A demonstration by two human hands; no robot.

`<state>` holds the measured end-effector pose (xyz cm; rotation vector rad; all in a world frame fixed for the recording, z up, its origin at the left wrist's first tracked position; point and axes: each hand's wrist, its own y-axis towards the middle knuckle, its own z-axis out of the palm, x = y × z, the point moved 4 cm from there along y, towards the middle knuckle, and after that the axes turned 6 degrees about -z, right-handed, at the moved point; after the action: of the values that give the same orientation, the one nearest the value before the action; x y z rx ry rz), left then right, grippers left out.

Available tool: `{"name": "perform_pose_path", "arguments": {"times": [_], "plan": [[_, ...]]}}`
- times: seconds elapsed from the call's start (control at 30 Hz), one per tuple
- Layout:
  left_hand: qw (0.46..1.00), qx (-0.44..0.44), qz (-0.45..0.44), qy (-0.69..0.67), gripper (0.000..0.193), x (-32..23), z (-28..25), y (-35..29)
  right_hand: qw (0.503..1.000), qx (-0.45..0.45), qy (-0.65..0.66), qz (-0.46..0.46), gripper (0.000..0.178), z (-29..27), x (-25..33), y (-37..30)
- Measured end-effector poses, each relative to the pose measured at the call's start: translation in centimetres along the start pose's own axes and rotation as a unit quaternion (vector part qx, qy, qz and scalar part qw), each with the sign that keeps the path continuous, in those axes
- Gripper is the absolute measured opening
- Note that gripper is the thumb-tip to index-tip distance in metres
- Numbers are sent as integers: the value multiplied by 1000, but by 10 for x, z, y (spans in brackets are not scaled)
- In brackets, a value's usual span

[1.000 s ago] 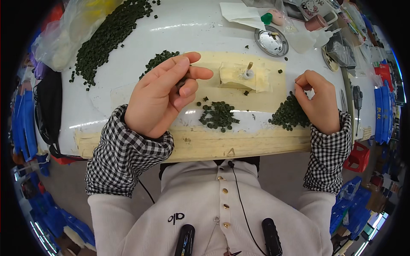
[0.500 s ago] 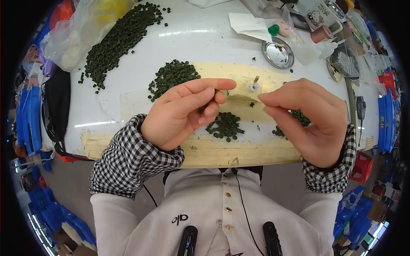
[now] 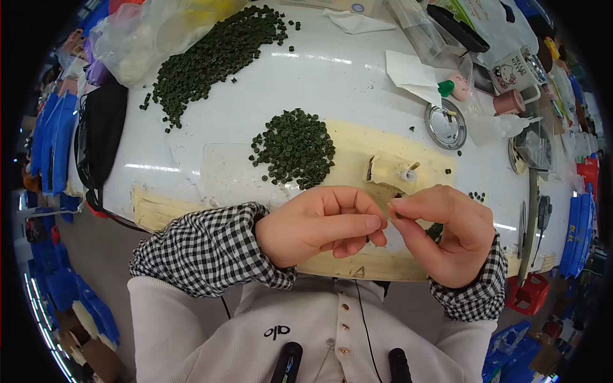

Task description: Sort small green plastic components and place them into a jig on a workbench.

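Observation:
My left hand [image 3: 322, 223] is closed, its thumb pressed against curled fingers. A speck of something dark shows below those fingers, too small to name. Close beside it, my right hand [image 3: 450, 226] pinches a small dark green piece [image 3: 397, 215] between thumb and forefinger; its shape is mostly hidden. Just beyond the hands stands a cream block [image 3: 385, 170] with a white collar and a thin tan peg [image 3: 414, 166]. A pile of small, round, dark green pieces [image 3: 295, 147] lies beyond my left hand. More of them [image 3: 435, 232] show partly behind the right hand.
A larger heap of green pieces [image 3: 214, 60] spreads at the far left by a clear plastic bag [image 3: 137, 54]. A round metal dish [image 3: 445, 124], white paper [image 3: 412, 75] and a mug [image 3: 514, 73] stand at the far right. Left lies a black cloth [image 3: 102, 137].
My hands have come together and nearer to me, the left one turning over so its fingers point right. The view has shifted, so the table sits lower and further right.

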<state>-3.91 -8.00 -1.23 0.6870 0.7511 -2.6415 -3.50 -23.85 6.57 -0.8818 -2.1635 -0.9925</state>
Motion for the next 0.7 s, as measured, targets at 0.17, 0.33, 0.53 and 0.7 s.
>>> {"name": "perform_pose_path", "arguments": {"times": [0.17, 0.33, 0.53, 0.7], "plan": [[998, 7, 42, -45, 12, -4, -2, -2, 1000, -3, 13, 14, 26, 4, -2, -2], [994, -24, 88, -51, 12, -10, -5, -1, 997, -4, 61, 55, 23, 5, -9, -4], [987, -82, 118, -71, 14, -19, -13, -5, 946, -54, 255, 191, 19, 13, -22, -14], [986, -79, 126, -75, 15, -21, -12, -5, 921, -56, 318, 220, 19, 18, -24, -15]]}}
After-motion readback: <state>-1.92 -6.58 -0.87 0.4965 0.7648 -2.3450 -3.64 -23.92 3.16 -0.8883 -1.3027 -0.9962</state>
